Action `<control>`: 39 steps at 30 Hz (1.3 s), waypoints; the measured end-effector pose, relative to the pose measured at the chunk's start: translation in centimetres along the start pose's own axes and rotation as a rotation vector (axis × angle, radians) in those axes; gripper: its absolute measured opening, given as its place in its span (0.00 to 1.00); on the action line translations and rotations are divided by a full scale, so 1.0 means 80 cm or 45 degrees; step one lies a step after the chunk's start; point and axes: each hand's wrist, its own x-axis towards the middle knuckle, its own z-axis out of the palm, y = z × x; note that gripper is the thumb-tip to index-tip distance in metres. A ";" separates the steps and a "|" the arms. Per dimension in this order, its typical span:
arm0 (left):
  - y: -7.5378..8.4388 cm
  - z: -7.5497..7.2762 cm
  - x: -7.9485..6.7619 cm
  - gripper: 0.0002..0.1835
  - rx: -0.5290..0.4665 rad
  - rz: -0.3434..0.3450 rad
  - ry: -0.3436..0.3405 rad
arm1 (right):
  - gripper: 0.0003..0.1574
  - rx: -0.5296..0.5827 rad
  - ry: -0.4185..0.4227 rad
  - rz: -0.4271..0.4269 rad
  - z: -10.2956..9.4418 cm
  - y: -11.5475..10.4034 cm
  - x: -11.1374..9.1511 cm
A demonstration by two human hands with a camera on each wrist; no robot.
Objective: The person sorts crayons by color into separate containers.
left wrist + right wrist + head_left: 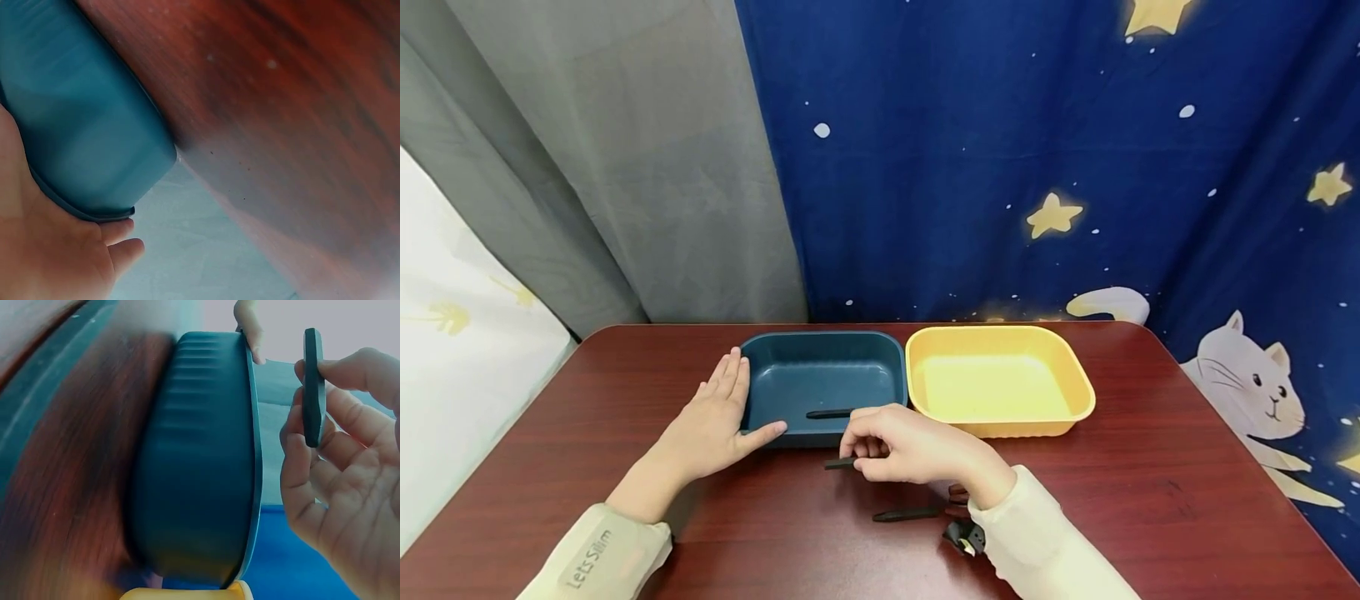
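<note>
My left hand (711, 421) rests at the left end of a dark teal plastic tray (823, 375). Its fingers lie straight along the rim and the thumb stretches over the near edge. Between thumb and fingertips my right hand (917, 443) pinches a short black stick (314, 394) with tapered ends, just in front of the tray's near wall. Inside the tray, by its near side, lies another black stick (828, 413), its right end covered by the right hand. A further black stick (906, 515) lies on the table below the right wrist.
A yellow tray (1000, 425) stands right beside the teal one. Near the right sleeve sits a small black object (962, 537), partly covered by the cuff. The dark red wooden table (760, 533) backs onto grey and blue star-patterned curtains (925, 167).
</note>
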 end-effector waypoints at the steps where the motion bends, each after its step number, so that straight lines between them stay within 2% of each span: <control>1: 0.000 0.001 0.000 0.62 -0.002 -0.001 0.002 | 0.09 -0.002 0.011 -0.007 -0.001 -0.001 0.002; 7: -0.001 0.004 0.001 0.63 -0.012 -0.008 0.018 | 0.09 0.030 0.076 -0.018 -0.006 0.000 0.017; 15: 0.000 0.004 0.001 0.63 -0.022 0.001 0.026 | 0.08 0.128 0.164 0.069 -0.013 0.015 0.043; 24: -0.001 0.001 -0.001 0.63 -0.027 -0.009 0.013 | 0.07 -0.023 0.157 0.198 -0.020 0.044 0.074; 30: 0.000 0.000 -0.002 0.62 -0.031 -0.011 0.013 | 0.07 -0.084 0.111 0.265 -0.019 0.057 0.088; 39: 0.002 -0.001 -0.002 0.62 -0.017 -0.019 0.015 | 0.05 -0.279 0.075 0.479 -0.008 0.068 0.102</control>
